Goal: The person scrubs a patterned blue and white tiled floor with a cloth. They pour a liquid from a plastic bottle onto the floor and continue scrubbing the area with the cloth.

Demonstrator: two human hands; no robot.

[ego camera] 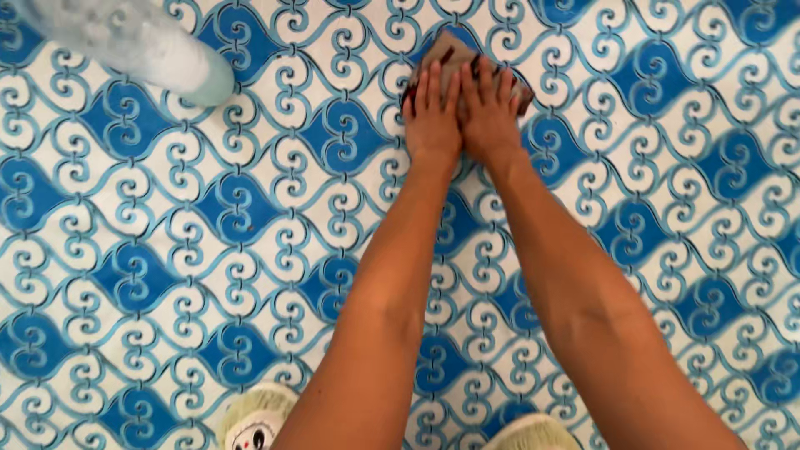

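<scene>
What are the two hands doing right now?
Left hand: open, pressed flat on the brownish cloth on the tiled floor.
Right hand: open, flat on the same cloth, beside the left.

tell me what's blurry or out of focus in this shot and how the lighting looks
In the head view, the pale translucent object at the top left is smeared and out of focus; the left hand, right hand, brown cloth and blue patterned tile floor are fairly sharp. Lighting is soft and even, with only faint shadows beside the forearms and no glare.
</scene>
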